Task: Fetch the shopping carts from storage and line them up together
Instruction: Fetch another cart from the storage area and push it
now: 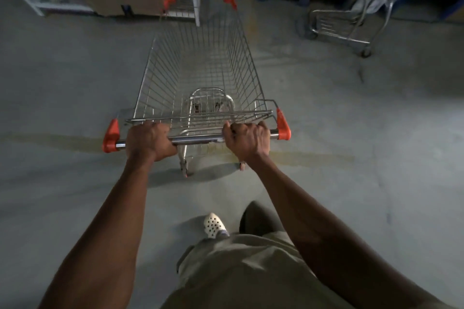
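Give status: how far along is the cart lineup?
Done: one cart is out on open floor. In hand: left hand and right hand grip its handle bar. Left: a second cart stands apart at far right; the two are not yet lined up.

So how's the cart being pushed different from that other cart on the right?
The pushed cart has the left hand and right hand gripping its handle; the other cart stands untouched. It shows orange corner caps; the other shows none. Clear plastic seems draped on the other cart only. Both are silver wire carts.
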